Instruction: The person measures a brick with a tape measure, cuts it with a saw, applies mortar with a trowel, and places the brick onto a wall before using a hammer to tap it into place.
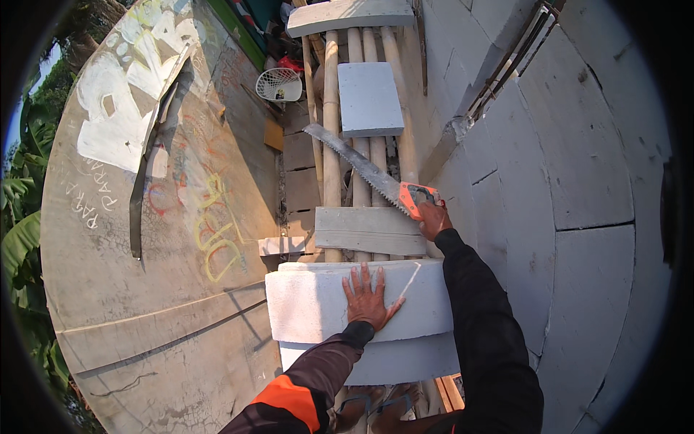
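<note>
My left hand [369, 304] lies flat, fingers spread, on a white lightweight block [303, 311] with a diagonal line near its right end; a second block sits beneath it. My right hand [434, 220] grips the orange-and-black handle of a long handsaw [361, 166], which is raised beyond the block, blade pointing toward the upper left over bamboo poles. A grey board [350, 230] lies across the poles below the saw. Farther along, another pale block [371, 94] rests on the poles.
A grey block wall [593, 159] rises on my right, with rusty rebar near its top. A graffiti-marked concrete wall [116, 289] runs along my left. A long slab [347, 16] crosses the far pole ends near a white woven chair [278, 83]. My sandaled feet [361, 409] show at the bottom.
</note>
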